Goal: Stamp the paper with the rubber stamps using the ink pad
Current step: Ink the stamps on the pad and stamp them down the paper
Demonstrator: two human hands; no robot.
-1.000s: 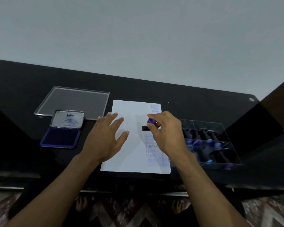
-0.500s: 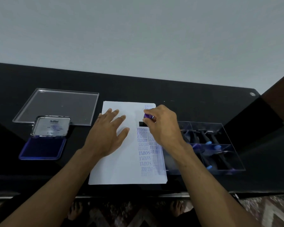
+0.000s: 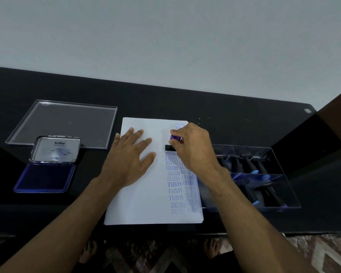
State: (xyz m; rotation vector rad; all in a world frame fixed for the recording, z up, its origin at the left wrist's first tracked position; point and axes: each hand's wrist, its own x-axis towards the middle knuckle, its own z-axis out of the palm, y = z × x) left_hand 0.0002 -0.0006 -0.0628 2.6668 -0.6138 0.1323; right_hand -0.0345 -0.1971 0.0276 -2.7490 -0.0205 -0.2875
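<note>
While my right hand [image 3: 193, 148] pinches the rubber stamp [image 3: 170, 147] down on the paper [image 3: 144, 198], my flat, spread left hand [image 3: 130, 162] holds the sheet steady. Right column's nearly full, left side's blank. Ink pad [image 3: 44, 179] sits open to the left on the bench [image 3: 234, 119], spare stamps in the clear tray [image 3: 280, 186] on the right, nothing blocking.

Purple-handled black rubber stamp [image 3: 171, 143]: handle mostly covered by right hand [image 3: 193, 148]. White paper sheet [image 3: 146, 194]: right-column blue imprints partly hidden under that hand and wrist, lower ones too faint to read. Clear plastic stamp box [image 3: 274, 194]: contents blurred, count unclear.
</note>
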